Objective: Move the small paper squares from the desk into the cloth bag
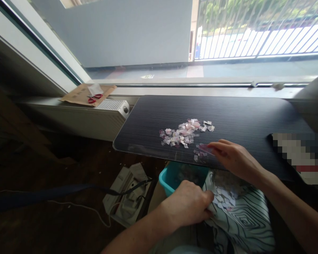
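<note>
My right hand [234,158] is over the front edge of the dark table [241,116], fingers pinched on a thin purple translucent piece [206,149]. Beside that piece lie a few small clear squares [198,157]. Farther back spreads a loose pile of small pale pink and white squares [184,133]. My left hand [187,201] is closed on the edge of a pale green cloth [250,215] with dark lines; its fingertips are partly hidden. White pieces [224,197] lie in the cloth's fold. A turquoise bin [165,181] sits behind my left hand, its contents dim.
Red-handled scissors [95,98] rest on a brown envelope [74,94] on the sill, near a white radiator [112,105]. An open box with cables [129,197] is on the floor. A blurred-out object [299,158] lies at the table's right.
</note>
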The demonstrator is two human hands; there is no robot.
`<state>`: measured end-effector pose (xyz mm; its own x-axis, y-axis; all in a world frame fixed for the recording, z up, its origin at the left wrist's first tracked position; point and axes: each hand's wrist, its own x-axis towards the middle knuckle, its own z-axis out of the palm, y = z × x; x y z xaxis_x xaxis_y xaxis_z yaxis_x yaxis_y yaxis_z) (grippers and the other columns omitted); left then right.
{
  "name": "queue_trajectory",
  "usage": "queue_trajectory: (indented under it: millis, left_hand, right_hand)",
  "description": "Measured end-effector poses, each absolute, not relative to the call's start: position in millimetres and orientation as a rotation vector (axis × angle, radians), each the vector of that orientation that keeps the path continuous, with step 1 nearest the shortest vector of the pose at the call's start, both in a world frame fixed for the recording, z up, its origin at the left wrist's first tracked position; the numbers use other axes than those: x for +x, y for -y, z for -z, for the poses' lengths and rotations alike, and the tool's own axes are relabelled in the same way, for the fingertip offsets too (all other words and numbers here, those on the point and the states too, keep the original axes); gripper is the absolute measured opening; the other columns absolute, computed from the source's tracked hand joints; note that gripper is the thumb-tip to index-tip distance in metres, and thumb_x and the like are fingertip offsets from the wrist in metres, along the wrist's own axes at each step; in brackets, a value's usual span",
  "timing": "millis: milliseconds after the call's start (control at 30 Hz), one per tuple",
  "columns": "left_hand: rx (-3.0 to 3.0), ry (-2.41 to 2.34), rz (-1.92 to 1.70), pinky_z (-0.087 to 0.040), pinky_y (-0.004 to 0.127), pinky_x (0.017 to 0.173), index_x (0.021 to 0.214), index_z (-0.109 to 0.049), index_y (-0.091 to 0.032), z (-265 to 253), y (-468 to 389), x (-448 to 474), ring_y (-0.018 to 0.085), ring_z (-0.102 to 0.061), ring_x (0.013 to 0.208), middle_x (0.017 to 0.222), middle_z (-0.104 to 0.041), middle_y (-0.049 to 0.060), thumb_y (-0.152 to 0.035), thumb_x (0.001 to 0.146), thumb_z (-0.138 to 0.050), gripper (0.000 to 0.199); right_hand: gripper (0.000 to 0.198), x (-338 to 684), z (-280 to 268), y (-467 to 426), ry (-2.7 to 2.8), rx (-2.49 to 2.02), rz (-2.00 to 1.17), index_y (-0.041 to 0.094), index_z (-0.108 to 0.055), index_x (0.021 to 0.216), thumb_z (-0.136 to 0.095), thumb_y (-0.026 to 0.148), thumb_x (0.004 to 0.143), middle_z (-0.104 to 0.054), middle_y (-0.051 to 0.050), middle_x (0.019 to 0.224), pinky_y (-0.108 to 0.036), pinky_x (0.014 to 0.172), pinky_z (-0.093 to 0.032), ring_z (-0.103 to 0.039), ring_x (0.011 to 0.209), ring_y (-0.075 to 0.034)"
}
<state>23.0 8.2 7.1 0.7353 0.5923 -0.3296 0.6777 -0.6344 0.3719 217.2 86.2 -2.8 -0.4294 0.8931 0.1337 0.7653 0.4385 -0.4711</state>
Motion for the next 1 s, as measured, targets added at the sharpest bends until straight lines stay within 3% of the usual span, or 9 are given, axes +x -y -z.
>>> queue_trajectory:
  millis: [133,300,533,800,1000]
  left_hand:
    - [2.482,-0.963,0.25,-0.05,0.031,0.065,0.092,-0.062,-0.017,-6,-9,24,0.026,-0.068,0.075,0.078,-0.07,0.007,-0.04,0.084,-0.059,0.024]
    - [2.485,-0.965,0.253,-0.05,0.032,0.064,0.093,-0.062,-0.017,-7,-8,24,0.026,-0.068,0.073,0.076,-0.071,0.006,-0.041,0.084,-0.06,0.026]
    - [2.498,-0.987,0.213,-0.049,0.031,0.062,0.09,-0.062,-0.017,-5,-6,25,0.026,-0.068,0.071,0.075,-0.071,0.006,-0.039,0.084,-0.059,0.023]
    - [2.477,-0.963,0.246,-0.05,0.034,0.065,0.096,-0.063,-0.017,-6,-9,23,0.027,-0.068,0.073,0.077,-0.071,0.008,-0.041,0.086,-0.059,0.026]
    - [2.474,-0.975,0.227,-0.049,0.033,0.066,0.094,-0.063,-0.017,-4,-9,22,0.027,-0.068,0.075,0.079,-0.071,0.008,-0.04,0.085,-0.06,0.025]
  right_hand:
    - [0.025,222,10,-76,2.248,-1.503,-0.397,0.018,-0.067,0.107,-0.048,0.023,0.091,-0.064,-0.004,0.088,-0.026,0.064,-0.043,-0.06,0.071,-0.014]
    - [0.026,206,8,-61,2.361,-1.314,-0.602,0.02,-0.067,0.106,-0.045,0.023,0.093,-0.063,-0.003,0.085,-0.024,0.061,-0.043,-0.059,0.07,-0.013]
    - [0.026,213,17,-97,2.206,-1.5,-0.322,0.017,-0.068,0.106,-0.048,0.024,0.091,-0.063,-0.004,0.086,-0.027,0.065,-0.043,-0.058,0.067,-0.015]
    - [0.026,193,9,-66,2.398,-1.22,-0.61,0.02,-0.067,0.106,-0.044,0.021,0.093,-0.064,-0.004,0.089,-0.023,0.064,-0.043,-0.059,0.073,-0.014]
    - [0.023,213,11,-70,2.273,-1.418,-0.452,0.019,-0.067,0.105,-0.048,0.022,0.091,-0.063,-0.004,0.085,-0.025,0.062,-0.042,-0.059,0.07,-0.014]
